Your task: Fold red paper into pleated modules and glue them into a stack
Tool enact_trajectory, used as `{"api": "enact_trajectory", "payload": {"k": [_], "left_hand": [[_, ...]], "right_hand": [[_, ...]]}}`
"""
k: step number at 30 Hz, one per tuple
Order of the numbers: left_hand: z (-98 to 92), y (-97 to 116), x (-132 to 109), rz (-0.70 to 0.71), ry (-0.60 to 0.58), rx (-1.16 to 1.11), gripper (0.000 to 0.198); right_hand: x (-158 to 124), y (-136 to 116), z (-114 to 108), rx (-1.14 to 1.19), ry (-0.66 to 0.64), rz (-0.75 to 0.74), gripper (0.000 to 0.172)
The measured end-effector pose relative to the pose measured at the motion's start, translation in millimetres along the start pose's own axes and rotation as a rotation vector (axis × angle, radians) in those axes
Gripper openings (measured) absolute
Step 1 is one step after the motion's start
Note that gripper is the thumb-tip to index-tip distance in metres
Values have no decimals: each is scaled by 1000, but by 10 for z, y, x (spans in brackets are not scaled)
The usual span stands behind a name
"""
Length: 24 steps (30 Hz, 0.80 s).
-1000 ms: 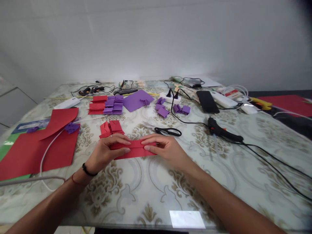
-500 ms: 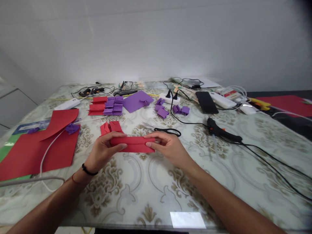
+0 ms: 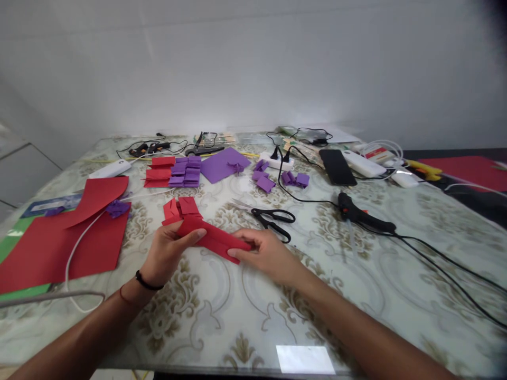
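The left hand (image 3: 166, 252) and right hand (image 3: 263, 253) grip opposite ends of a folded red paper strip (image 3: 214, 237), tilted, just in front of the black scissors (image 3: 273, 217).

The red paper strip (image 3: 214, 238) is a long, narrow band of plain matte red paper, folded lengthwise into a flat, layered bar; how many layers cannot be told. It slants across the near middle of the counter (image 3: 222, 301), its long axis running from 10 o'clock down to 4 o'clock, with the 10 o'clock end raised higher. The left hand (image 3: 166, 253) has that raised end in its grip, thumb laid across the top face. The right hand (image 3: 263, 253) pinches the low end. Whether the low end touches the counter cannot be told
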State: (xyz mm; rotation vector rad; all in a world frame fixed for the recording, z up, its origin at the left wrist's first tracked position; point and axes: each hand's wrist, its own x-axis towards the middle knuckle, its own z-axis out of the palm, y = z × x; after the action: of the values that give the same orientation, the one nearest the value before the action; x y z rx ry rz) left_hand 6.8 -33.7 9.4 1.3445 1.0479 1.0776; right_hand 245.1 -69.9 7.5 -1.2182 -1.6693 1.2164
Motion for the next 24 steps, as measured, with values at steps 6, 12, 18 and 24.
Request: {"api": "enact_trajectory", "payload": {"k": [6,12,18,24], "left_hand": [[-62,-79,2,40,65,75,25],[6,-10,-38,67,-22,115,22],[99,194,-169,398,-27,519,8],[157,146,-285,692,-159,660,18]], "right_hand": [[-39,-33,68,188,-68,135,31],[-51,-38,86,158,-92,85,32],[-56,-27,116,-255,47,-196,13],[-153,-135,138,-314,206,-602,18]]}}
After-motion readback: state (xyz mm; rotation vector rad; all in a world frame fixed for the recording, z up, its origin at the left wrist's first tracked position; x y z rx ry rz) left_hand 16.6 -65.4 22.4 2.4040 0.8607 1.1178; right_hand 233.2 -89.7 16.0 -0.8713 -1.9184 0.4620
